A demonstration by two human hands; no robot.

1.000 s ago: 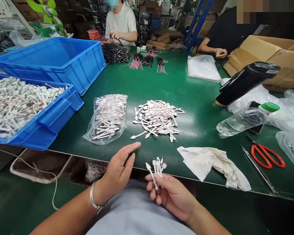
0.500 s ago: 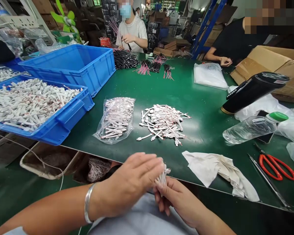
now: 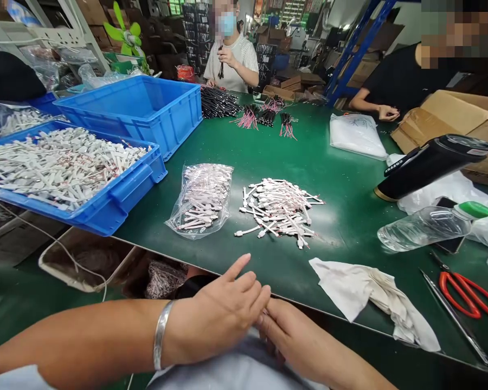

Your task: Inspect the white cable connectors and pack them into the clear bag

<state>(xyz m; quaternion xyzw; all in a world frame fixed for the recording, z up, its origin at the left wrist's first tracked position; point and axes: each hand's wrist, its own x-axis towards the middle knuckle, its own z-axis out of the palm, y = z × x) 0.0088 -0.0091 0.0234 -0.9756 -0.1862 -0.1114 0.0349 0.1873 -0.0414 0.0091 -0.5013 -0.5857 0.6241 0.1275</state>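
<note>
My left hand (image 3: 223, 311), with a silver bracelet at its wrist, is curled over the fingertips of my right hand, its index finger stretched up. My right hand (image 3: 295, 336) is closed, its thumb and fingers pressed together just below the table edge. The bundle of short white cables seen in it a moment ago is now hidden behind my left fingers. Beyond my hands lies a loose pile of short white connector cables (image 3: 282, 206). To its left, a clear plastic bag (image 3: 177, 219) holds more of them.
Left are a blue bin (image 3: 136, 197) full of white cables and another blue bin (image 3: 174, 119). Right lie a white cloth (image 3: 350, 284), tweezers (image 3: 457, 319), red-handled scissors (image 3: 457, 295), a water bottle (image 3: 423, 230) and a black tumbler (image 3: 435, 162). Two people sit across the table.
My left hand has gone from flat and stretched over the bundle to curled against my right fingertips. The white cable ends have gone out of sight. The view has shifted slightly.
</note>
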